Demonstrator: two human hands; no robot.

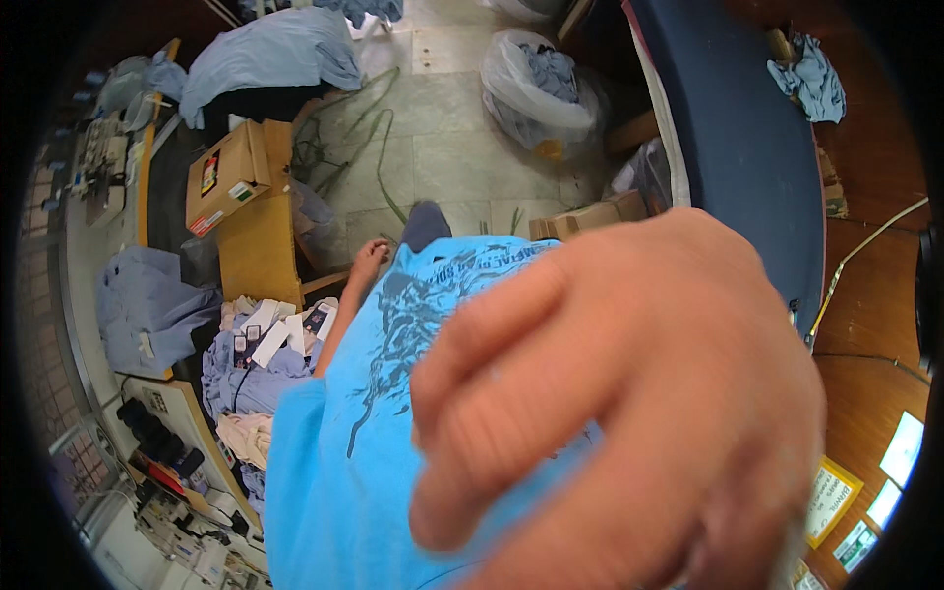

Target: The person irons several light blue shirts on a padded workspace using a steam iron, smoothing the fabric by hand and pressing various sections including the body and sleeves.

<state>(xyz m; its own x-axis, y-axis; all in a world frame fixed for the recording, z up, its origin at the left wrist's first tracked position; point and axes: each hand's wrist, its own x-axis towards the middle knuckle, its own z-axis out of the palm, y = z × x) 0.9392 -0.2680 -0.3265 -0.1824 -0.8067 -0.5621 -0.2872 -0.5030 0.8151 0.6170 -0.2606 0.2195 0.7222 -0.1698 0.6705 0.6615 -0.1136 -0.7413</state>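
Right hand (629, 413) (blurred, huge, at four o'clock) hangs with loose, released grip over the blue shirt (393, 393); left hand (372, 258) empty, so steady it first.

Right hand (629, 413) filled the lens from 3 to 6 o'clock, in front of the person's shirt (364, 433). Left hand (370, 260) hung at 10 o'clock beside a counter (258, 251) carrying a cardboard box (226, 177). Bagged cloth (536, 84) sat on the floor (442, 147) at 12. Cloth pile (147, 305) lay at 9.

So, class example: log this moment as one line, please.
right hand: close to camera, blurred, empty | left hand: down beside blue T-shirt | cardboard box on wooden table
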